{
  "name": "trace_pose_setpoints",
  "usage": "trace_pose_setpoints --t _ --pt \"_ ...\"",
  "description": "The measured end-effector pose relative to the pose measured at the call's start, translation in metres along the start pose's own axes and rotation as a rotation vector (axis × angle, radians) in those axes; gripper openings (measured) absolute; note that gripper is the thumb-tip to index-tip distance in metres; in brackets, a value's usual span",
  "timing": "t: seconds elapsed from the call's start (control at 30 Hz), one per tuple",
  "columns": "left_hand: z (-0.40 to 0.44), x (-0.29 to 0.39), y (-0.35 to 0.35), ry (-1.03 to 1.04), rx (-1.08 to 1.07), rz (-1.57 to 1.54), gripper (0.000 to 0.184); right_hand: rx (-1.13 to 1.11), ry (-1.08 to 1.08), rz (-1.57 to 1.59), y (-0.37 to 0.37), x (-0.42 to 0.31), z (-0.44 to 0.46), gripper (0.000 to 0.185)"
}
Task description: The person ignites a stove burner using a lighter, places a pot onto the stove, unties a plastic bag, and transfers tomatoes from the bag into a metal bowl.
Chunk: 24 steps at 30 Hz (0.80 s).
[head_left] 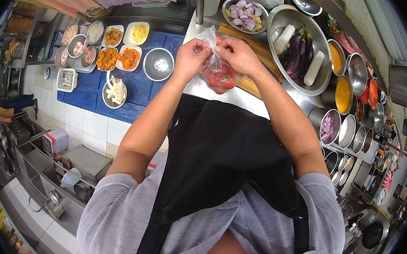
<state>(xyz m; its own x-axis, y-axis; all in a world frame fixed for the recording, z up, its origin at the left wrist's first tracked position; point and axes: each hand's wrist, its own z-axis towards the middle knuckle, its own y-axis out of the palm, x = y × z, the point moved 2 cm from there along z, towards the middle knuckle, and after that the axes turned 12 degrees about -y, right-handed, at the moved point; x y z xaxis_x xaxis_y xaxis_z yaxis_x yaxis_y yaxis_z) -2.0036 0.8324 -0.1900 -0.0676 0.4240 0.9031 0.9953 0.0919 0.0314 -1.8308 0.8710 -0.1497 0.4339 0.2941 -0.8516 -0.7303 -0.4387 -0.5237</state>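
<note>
The left hand (193,56) and the right hand (238,56) are side by side, the grip of each pinched on the gathered neck of a clear bag (210,68). The bag is directly below the fingers, over the near part of the table (194,88), with red tomatoes (223,83) inside; whether it rests on the table is unclear. Just right of it is a wooden board (264,55), partly behind the right forearm. Beyond, on the far side, is a bowl of onions (245,13). Right of that, a large colander (320,80) holds eggplants (295,55) and white roots (314,68). Farther right stand pots, one with orange liquid (344,94). To the left, a metal bowl (158,66), four white dishes (128,29) of food and a bowl of white strips (115,91) are on a blue surface (82,98).
</note>
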Motion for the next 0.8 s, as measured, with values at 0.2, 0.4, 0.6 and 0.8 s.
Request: trace_pose_setpoints --t 0.2,0.4,0.6,0.8 --pt "0.002 -0.003 0.004 0.003 0.004 0.040 0.011 -0.078 -0.098 -0.058 0.006 0.017 0.001 0.016" --pt "-0.006 -0.002 -0.004 0.286 0.321 0.081 0.012 -0.046 0.104 0.213 0.003 0.030 0.001 0.012" --pt "-0.016 -0.002 0.012 0.427 0.021 0.262 0.017 -0.135 0.156 0.378 0.003 0.037 0.004 0.012" --pt "-0.012 -0.001 0.023 0.289 0.158 0.328 0.024 0.113 -0.090 -0.131 -0.011 -0.021 -0.008 0.012"
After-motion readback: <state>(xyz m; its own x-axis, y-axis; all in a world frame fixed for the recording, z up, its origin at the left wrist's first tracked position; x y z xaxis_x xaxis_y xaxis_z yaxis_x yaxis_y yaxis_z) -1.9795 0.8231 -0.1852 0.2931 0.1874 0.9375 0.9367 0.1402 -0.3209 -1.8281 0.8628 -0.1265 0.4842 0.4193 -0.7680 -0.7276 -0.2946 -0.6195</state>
